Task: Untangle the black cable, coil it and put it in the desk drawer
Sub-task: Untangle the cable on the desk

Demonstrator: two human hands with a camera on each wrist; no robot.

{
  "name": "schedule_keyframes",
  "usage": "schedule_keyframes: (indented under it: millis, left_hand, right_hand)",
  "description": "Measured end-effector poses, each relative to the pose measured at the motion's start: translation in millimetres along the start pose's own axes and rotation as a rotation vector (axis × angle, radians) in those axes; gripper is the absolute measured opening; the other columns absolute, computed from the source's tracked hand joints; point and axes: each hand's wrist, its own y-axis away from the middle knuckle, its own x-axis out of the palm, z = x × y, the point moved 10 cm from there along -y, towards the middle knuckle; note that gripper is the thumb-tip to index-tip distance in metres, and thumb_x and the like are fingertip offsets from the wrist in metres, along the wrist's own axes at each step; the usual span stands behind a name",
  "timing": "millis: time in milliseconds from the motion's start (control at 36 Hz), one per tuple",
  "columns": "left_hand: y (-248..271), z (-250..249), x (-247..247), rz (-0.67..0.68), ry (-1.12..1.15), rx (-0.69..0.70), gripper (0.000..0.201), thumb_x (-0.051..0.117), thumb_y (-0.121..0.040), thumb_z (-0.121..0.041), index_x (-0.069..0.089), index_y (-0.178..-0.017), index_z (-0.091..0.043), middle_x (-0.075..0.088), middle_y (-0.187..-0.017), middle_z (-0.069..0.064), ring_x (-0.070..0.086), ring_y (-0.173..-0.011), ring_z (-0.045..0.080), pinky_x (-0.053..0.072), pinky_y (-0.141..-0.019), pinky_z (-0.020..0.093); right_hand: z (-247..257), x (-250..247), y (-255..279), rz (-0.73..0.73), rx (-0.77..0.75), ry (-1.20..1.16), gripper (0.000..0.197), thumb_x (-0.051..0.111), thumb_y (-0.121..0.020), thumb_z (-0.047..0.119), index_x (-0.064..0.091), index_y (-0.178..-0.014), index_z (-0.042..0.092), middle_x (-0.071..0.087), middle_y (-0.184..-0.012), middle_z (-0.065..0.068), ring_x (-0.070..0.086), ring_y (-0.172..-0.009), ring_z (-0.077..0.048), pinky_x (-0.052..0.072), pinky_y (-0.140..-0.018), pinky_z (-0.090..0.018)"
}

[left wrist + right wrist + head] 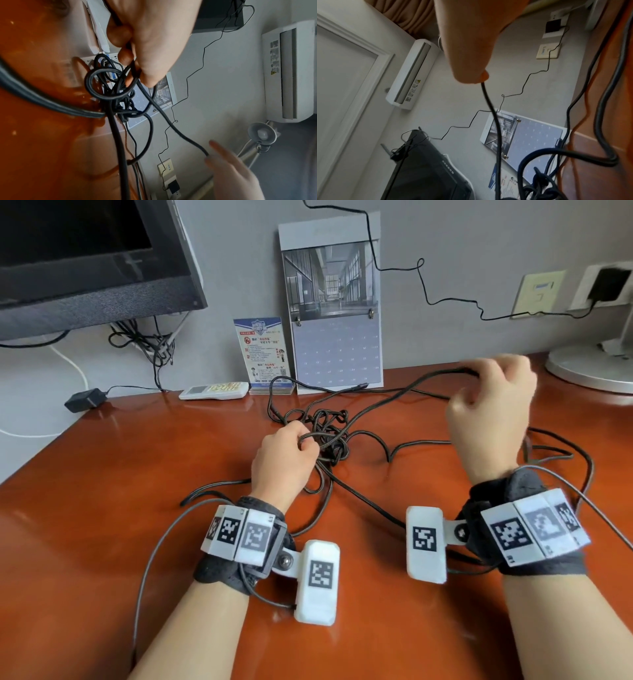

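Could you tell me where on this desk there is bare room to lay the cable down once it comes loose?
The desk is bare left of the left hand, below the adapter and remote, and at the near edge between the forearms. It is crowded mid-desk, where the tangled cable spreads toward the right hand and calendar.

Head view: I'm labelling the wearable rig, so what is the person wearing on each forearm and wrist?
Both forearms are bare, no sleeves. The left wrist carries a dark fabric strap with white blocks printed with black-and-white square markers, plus a white rounded camera housing on a bracket with a thin grey cable. The right wrist has a matching strap, marker blocks and housing.
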Motion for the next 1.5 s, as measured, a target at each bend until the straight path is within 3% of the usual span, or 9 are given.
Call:
schedule_keyframes:
  millis: [111, 222, 333, 500, 639, 944, 1083, 1278, 1500]
  left_hand:
    - [0, 2, -1, -0.017, 0.000, -0.012, 0.017, 0.045, -0.091, -0.019, 0.060, -0.082, -0.020, 0.064, -0.069, 0.002, 0.059, -0.066, 0.025, 0.043, -0.057, 0.030]
    - [0, -2, -3, -0.031, 0.035, 0.012, 0.016, 0.047, -0.091, -0.017, 0.058, -0.080, -0.021, 0.066, -0.070, 0.003, 0.059, -0.065, 0.025, 0.048, -0.061, 0.034]
    - [3, -7, -2, -0.034, 0.129, 0.048, 0.027, 0.050, -0.092, -0.015, 0.050, -0.068, -0.028, 0.063, -0.057, -0.001, 0.066, -0.069, 0.020, 0.052, -0.065, 0.039]
    - [5, -15, 1, -0.024, 0.169, 0.071, 0.028, 0.051, -0.092, -0.015, 0.047, -0.068, -0.029, 0.063, -0.057, -0.001, 0.067, -0.070, 0.020, 0.051, -0.066, 0.039]
    - [5, -13, -2, -0.036, 0.100, 0.059, 0.016, 0.048, -0.093, -0.023, 0.052, -0.077, -0.028, 0.069, -0.070, -0.005, 0.060, -0.066, 0.018, 0.048, -0.061, 0.033]
    - [3, -2, -6, -0.022, -0.052, -0.051, 0.019, 0.043, -0.088, -0.021, 0.058, -0.093, -0.030, 0.070, -0.089, -0.008, 0.062, -0.088, 0.021, 0.051, -0.077, 0.040]
    - [2, 5, -8, -0.012, -0.044, -0.092, 0.018, 0.045, -0.088, -0.022, 0.061, -0.093, -0.030, 0.068, -0.085, -0.007, 0.061, -0.083, 0.020, 0.048, -0.072, 0.033]
    - [4, 4, -11, -0.037, 0.002, -0.074, 0.016, 0.050, -0.088, -0.018, 0.060, -0.084, -0.030, 0.067, -0.078, -0.008, 0.060, -0.074, 0.018, 0.039, -0.060, 0.026]
    - [7, -7, -11, -0.041, 0.044, -0.034, 0.014, 0.057, -0.084, -0.020, 0.061, -0.078, -0.032, 0.068, -0.074, -0.014, 0.062, -0.072, 0.012, 0.044, -0.061, 0.025]
  right_hand:
    - [49, 12, 12, 0.095, -0.373, 0.024, 0.049, 0.042, -0.066, 0.006, 0.066, -0.109, 0.009, 0.052, -0.127, -0.020, 0.042, -0.122, -0.037, 0.026, -0.105, -0.058]
    - [87, 37, 36, 0.349, -0.570, -0.095, 0.049, 0.038, -0.070, 0.007, 0.068, -0.108, 0.009, 0.058, -0.123, -0.013, 0.044, -0.121, -0.031, 0.027, -0.106, -0.052]
    - [99, 61, 60, 0.594, -0.609, -0.111, 0.038, 0.047, -0.075, 0.002, 0.071, -0.102, 0.013, 0.066, -0.101, -0.005, 0.055, -0.095, -0.029, 0.038, -0.083, -0.030]
    - [70, 92, 73, 0.817, -0.447, 0.121, 0.029, 0.053, -0.091, 0.023, 0.059, -0.119, 0.029, 0.057, -0.114, 0.007, 0.053, -0.109, -0.018, 0.040, -0.073, -0.029]
    - [64, 90, 66, 0.752, -0.350, 0.003, 0.016, 0.056, -0.091, 0.021, 0.068, -0.101, 0.025, 0.065, -0.101, 0.009, 0.052, -0.103, -0.016, 0.043, -0.077, -0.031]
    - [32, 32, 23, 0.167, -0.106, -0.034, 0.013, 0.055, -0.084, 0.011, 0.066, -0.086, 0.015, 0.065, -0.090, -0.001, 0.053, -0.091, -0.026, 0.028, -0.062, -0.027]
    - [-4, 5, 8, -0.041, 0.096, -0.058, 0.020, 0.047, -0.083, 0.017, 0.066, -0.088, 0.017, 0.064, -0.093, -0.003, 0.057, -0.092, -0.028, 0.037, -0.065, -0.033]
    - [-10, 26, 10, 0.139, 0.069, 0.111, 0.028, 0.048, -0.081, 0.008, 0.070, -0.094, 0.019, 0.069, -0.096, -0.003, 0.053, -0.095, -0.033, 0.031, -0.082, -0.036]
    - [60, 68, 47, 0.553, -0.375, 0.026, 0.021, 0.058, -0.085, 0.017, 0.063, -0.106, 0.019, 0.068, -0.096, 0.007, 0.056, -0.097, -0.023, 0.027, -0.093, -0.036]
